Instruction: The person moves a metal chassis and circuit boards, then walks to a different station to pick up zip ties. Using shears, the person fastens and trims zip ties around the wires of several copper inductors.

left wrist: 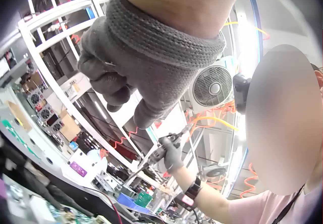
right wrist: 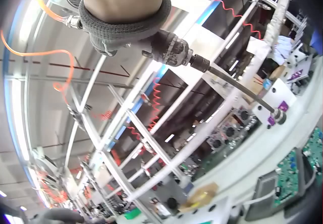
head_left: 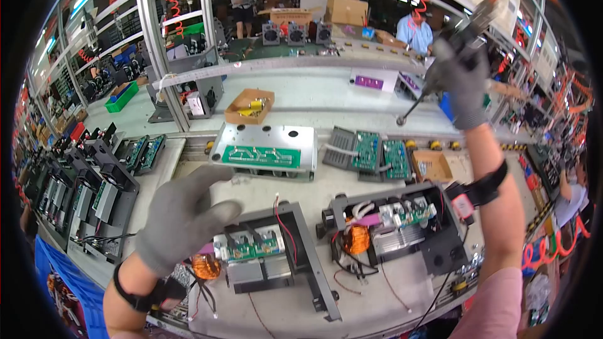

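Observation:
My gloved right hand (head_left: 463, 81) is raised at the right and grips an air-powered driver (right wrist: 171, 50) with an orange hose behind it. The driver's long shaft (right wrist: 232, 82) slants down to a round tip, in the air above the bench. My gloved left hand (head_left: 182, 216) hovers over the left side of a dark metal housing (head_left: 303, 251), fingers loosely bent, thumb apart, and nothing shows between them. That housing bears a circuit board (head_left: 251, 245) and a copper coil (head_left: 206, 267). A second housing (head_left: 449, 254) with its own coil (head_left: 357, 239) lies to the right.
Behind the housings stand a metal plate with a green board (head_left: 264, 156), dark panels with green boards (head_left: 367, 150) and a small cardboard tray (head_left: 432, 166). An open box (head_left: 250, 107) holds yellow items. More housings (head_left: 103, 194) line the left. Loose wires hang at the front.

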A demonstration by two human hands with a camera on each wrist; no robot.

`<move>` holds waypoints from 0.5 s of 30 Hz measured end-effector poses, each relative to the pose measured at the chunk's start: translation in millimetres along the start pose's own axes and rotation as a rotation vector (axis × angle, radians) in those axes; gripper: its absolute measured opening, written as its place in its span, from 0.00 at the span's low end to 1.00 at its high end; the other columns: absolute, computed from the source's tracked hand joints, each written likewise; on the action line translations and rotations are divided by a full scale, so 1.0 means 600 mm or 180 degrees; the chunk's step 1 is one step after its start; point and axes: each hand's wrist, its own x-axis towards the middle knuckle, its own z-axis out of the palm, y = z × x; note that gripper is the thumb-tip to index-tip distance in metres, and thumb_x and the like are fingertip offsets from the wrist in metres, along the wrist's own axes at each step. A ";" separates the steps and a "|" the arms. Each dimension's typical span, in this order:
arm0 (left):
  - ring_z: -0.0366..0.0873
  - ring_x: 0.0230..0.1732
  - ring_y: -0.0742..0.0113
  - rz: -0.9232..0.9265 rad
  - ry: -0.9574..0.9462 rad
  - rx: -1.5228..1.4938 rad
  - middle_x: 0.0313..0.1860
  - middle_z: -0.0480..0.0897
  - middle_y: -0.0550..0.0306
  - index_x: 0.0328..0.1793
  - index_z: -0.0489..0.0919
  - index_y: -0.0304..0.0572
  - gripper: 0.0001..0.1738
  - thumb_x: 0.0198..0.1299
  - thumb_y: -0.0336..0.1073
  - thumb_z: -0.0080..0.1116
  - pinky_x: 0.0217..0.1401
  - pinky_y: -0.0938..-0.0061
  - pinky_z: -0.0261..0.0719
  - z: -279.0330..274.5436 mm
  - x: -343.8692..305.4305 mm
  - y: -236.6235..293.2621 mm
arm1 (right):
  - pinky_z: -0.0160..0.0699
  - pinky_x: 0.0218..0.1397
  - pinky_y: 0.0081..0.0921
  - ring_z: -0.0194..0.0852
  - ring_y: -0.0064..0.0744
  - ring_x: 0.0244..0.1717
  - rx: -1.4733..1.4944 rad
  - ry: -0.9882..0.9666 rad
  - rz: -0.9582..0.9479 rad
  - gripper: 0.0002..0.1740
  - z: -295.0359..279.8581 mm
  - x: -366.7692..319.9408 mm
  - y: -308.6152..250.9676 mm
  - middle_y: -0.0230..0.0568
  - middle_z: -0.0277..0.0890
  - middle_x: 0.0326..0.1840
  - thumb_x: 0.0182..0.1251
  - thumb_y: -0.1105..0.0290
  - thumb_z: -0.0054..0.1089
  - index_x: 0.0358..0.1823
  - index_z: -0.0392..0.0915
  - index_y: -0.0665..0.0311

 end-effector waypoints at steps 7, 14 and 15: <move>0.58 0.18 0.78 -0.0563 0.0813 -0.0053 0.15 0.63 0.65 0.45 0.78 0.31 0.33 0.47 0.56 0.67 0.20 0.75 0.55 -0.069 -0.050 -0.109 | 0.73 0.40 0.22 0.72 0.21 0.36 -0.1371 0.0075 0.0270 0.27 0.030 0.012 0.182 0.32 0.73 0.37 0.54 0.71 0.70 0.53 0.67 0.63; 0.57 0.20 0.78 -0.0877 0.1005 0.0202 0.17 0.61 0.66 0.42 0.78 0.31 0.41 0.45 0.69 0.62 0.22 0.75 0.52 -0.050 -0.038 -0.141 | 0.74 0.43 0.31 0.76 0.36 0.39 -0.1442 0.0156 0.0320 0.31 -0.010 0.005 0.312 0.40 0.76 0.41 0.54 0.70 0.69 0.58 0.64 0.59; 0.57 0.20 0.78 -0.0886 0.0978 0.0196 0.17 0.61 0.66 0.42 0.78 0.31 0.41 0.45 0.69 0.62 0.23 0.75 0.53 -0.045 -0.038 -0.137 | 0.74 0.43 0.31 0.76 0.36 0.39 -0.1440 0.0158 0.0364 0.31 -0.018 0.006 0.321 0.40 0.76 0.41 0.54 0.70 0.69 0.58 0.64 0.59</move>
